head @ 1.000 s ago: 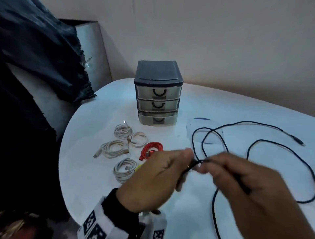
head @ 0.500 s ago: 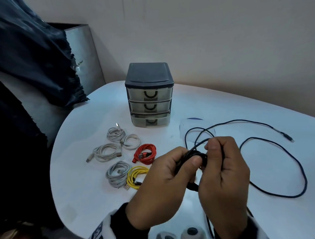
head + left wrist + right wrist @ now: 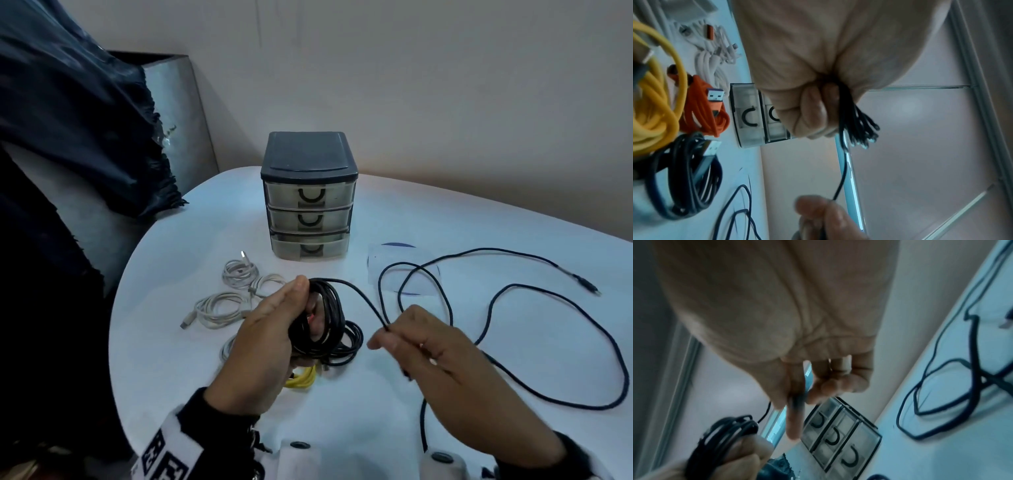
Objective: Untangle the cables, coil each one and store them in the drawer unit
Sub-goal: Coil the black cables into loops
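- The left hand [image 3: 267,349] is curled tight around a bunch of loops of the black cable [image 3: 534,291]. It holds them up above the white table [image 3: 445,219].
- The thumb is on top of the loops, and the other fingers wrap around from below.
- The right hand [image 3: 442,363] is at about 3 o'clock from the left hand. Its thumb and first finger pinch one strand of the same black cable.
- That strand runs from the loops across to the pinch. The two hands are apart.
- The rest of the black cable lies loose on the table in big bends, out toward 2 and 3 o'clock from the hands. Its plug end [image 3: 589,289] rests far out on the right.
- The drawer unit [image 3: 308,195] stands at 12 o'clock from the hands, near the back of the table. It has three drawers, and the bottom one sticks out a little.
- Coiled white cables [image 3: 219,305] lie at about 10 o'clock from the left hand.
- A yellow cable [image 3: 301,378] peeks out under the left hand, and an orange cable [image 3: 702,104] lies next to it.
- Another dark coiled cable [image 3: 346,346] rests on the table just below the held loops.
- A dark cloth [image 3: 68,113] hangs on the far left.
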Available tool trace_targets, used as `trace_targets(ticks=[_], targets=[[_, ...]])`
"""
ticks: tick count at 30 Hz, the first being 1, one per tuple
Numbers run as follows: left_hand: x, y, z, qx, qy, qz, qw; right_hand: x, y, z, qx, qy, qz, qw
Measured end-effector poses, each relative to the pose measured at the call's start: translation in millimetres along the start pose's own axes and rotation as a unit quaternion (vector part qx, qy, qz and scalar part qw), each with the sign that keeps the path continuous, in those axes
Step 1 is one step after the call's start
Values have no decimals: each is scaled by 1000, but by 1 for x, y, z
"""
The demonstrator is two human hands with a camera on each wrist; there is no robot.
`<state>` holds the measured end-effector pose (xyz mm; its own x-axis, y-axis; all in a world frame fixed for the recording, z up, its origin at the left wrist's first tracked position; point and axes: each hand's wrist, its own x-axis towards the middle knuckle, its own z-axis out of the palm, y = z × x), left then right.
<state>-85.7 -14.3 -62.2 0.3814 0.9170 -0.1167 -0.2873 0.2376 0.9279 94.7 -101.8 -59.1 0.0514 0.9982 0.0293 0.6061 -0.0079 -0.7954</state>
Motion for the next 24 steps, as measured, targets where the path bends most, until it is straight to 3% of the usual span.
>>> trace_targets(ticks=[2, 5, 7, 10, 11, 15, 18, 21, 24], targets=[[-1, -2, 2, -22, -2, -13, 1000, 2, -1, 7, -24, 0, 18, 1000], [-3, -4, 4, -36, -14, -27, 999, 8, -5, 13, 162, 127, 73, 976], [-3, -6, 6, -31, -29, -29, 999, 12, -11, 16, 327, 141, 101, 929], [-3, -12, 8, -7, -46, -22, 999, 12, -21, 30, 556, 62, 133, 818], [-3, -14, 9, 6, -47, -18, 999, 12, -21, 36, 578, 31, 137, 804], [-6, -11, 14, 69, -19, 36, 997, 8, -18, 47, 579, -30, 134, 804], [-2, -13, 14, 236, -14, 126, 964, 6, -24, 45, 588, -41, 143, 795], [-3, -15, 13, 315, -21, 161, 935, 7, -30, 45, 452, -6, 163, 877], [-11, -12, 17, 306, -44, 165, 936, 5, -36, 42, 359, 55, 150, 920]])
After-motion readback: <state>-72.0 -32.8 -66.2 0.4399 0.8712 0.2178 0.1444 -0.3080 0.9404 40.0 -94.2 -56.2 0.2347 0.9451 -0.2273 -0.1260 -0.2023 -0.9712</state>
